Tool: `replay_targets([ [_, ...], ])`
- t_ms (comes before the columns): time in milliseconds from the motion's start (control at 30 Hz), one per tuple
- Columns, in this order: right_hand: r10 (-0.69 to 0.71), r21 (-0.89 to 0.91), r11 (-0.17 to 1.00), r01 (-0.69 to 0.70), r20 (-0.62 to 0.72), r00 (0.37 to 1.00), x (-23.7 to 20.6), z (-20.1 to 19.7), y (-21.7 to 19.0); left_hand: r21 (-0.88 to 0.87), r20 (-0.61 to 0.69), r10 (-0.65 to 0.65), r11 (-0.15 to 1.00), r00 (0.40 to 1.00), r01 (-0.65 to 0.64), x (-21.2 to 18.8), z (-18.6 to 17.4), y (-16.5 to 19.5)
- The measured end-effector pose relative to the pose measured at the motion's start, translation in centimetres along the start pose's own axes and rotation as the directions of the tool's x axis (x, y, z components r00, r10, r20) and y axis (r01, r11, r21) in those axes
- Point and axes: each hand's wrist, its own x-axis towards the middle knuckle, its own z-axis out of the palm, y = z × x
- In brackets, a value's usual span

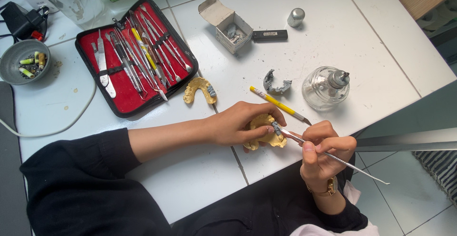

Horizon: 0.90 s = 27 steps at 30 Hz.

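A yellow plaster dental arch model (264, 132) with a patch of grey wax on its ridge lies low at the white tiled table's (333, 50) front edge. A thin, double-ended steel carving instrument (333, 157) slants across it, tip touching the grey wax.

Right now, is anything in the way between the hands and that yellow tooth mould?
Nothing visible is. The left hand already grips the yellow dental cast, and the right hand holds a thin metal tool with its tip on the grey part of the cast.
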Motion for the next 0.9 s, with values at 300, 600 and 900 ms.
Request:
replay_targets([
  [300, -0.025, -0.005, 1.0, 0.025, 0.012, 1.0, -0.3, -0.4, -0.4, -0.004, 0.003, -0.014, 1.0, 1.0, 0.014, -0.1, 0.5, 0.5],
  [600, -0.03, 0.0, 1.0, 0.03, -0.001, 1.0, -0.3, -0.4, -0.5, -0.021, 0.006, -0.014, 1.0, 1.0, 0.014, -0.2, 0.5, 0.8],
  [900, -0.016, 0.002, 1.0, 0.016, 0.003, 1.0, -0.2, -0.3, -0.9, -0.036, 0.019, -0.053, 0.998, 0.998, 0.054, 0.0, 0.5, 1.3],
])
